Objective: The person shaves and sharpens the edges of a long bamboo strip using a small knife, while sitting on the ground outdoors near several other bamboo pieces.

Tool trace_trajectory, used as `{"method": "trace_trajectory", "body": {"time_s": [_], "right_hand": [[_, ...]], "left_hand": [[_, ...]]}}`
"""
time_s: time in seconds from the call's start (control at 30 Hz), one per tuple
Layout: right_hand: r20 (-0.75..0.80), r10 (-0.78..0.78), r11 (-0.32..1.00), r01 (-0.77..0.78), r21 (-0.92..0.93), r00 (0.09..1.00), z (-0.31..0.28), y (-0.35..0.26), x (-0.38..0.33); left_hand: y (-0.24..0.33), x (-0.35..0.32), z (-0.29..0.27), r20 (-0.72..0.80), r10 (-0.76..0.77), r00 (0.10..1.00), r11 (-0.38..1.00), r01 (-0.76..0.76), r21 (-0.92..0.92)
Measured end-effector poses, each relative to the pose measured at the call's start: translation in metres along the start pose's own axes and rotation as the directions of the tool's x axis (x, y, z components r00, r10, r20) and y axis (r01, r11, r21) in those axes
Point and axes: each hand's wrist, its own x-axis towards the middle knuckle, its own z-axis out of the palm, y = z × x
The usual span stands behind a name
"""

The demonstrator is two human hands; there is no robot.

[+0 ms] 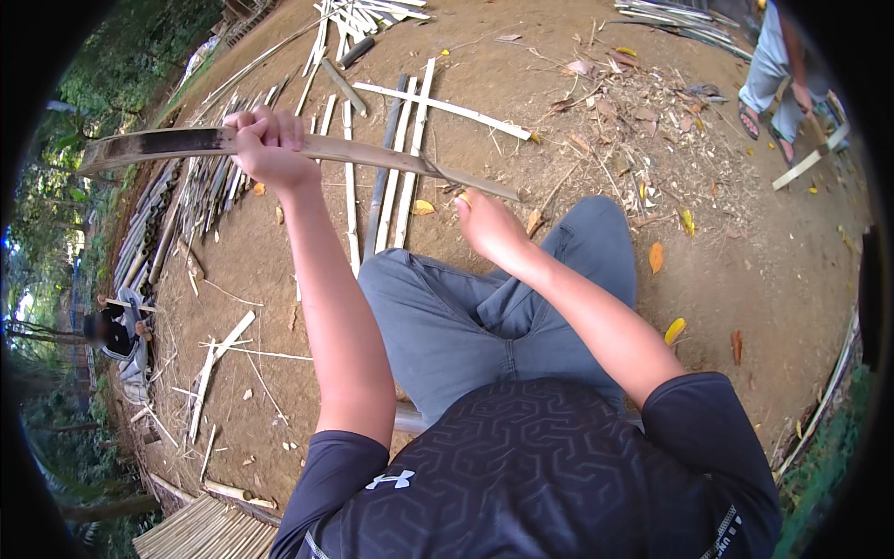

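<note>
My left hand (272, 154) is wrapped round a long split bamboo strip (368, 156), which runs crosswise in front of me. The strip has a dark patch left of my fist, and its right end narrows above my knees. Close below that end my right hand (494, 230) is closed. A thin dark sliver or blade shows between the strip and this fist. What the right fingers grip is too small to make out. Under the strip, several pale bamboo slats (406, 154) and a darker one (386, 172) lie on the dirt.
Piles of bamboo strips lie at left (209, 154) and far ahead (358, 20). Shavings and leaves (643, 121) litter the ground ahead right. At far right another person (778, 74) holds a pale slat (810, 158); a seated person (126, 331) is at far left. A slatted mat (200, 531) lies lower left.
</note>
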Motion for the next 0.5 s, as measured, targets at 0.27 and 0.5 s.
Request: {"method": "trace_trajectory", "body": {"time_s": [0.27, 0.5], "right_hand": [[0.061, 0.024, 1.000, -0.024, 0.001, 0.998, -0.005, -0.023, 0.007], [0.072, 0.053, 0.998, -0.052, -0.020, 0.996, 0.014, -0.010, 0.015]], "left_hand": [[-0.001, 0.003, -0.022, -0.054, 0.017, 0.998, 0.999, -0.015, 0.029], [-0.001, 0.007, -0.028, -0.111, 0.038, 0.993, 0.996, -0.029, 0.080]]}}
